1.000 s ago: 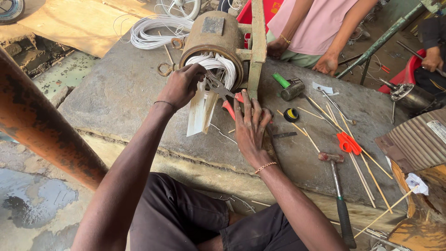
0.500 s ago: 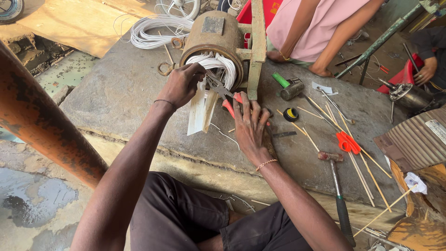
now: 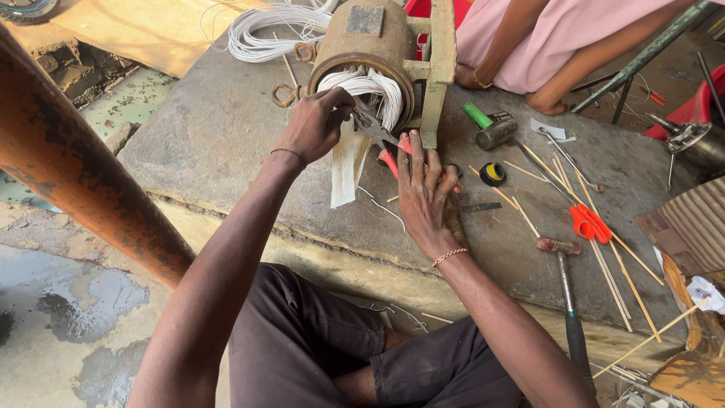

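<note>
A rusty round motor housing point(image 3: 362, 38) lies on a stone slab point(image 3: 226, 143), its mouth packed with a white wire winding point(image 3: 381, 87). My left hand point(image 3: 313, 128) is closed on wires at the left rim of that mouth. Pale paper strips point(image 3: 343, 170) hang down below it. Pliers point(image 3: 371, 127) with red handles point their jaws into the winding beside my left fingers. My right hand point(image 3: 423, 193) lies over the red handles and holds them, fingers stretched toward the housing.
On the slab to the right lie a green-handled mallet point(image 3: 491, 128), a small tape roll point(image 3: 492, 174), orange scissors point(image 3: 589, 223), a hammer point(image 3: 566, 302) and several thin sticks point(image 3: 619, 249). Loose white wire point(image 3: 264, 34) sits behind. A rusty pipe point(image 3: 83, 174) crosses left. Another person in pink point(image 3: 544, 45) leans on the far edge.
My hands stay at the winding with almost no shift. The person in pink has drawn their arms in closer to the slab's far edge.
</note>
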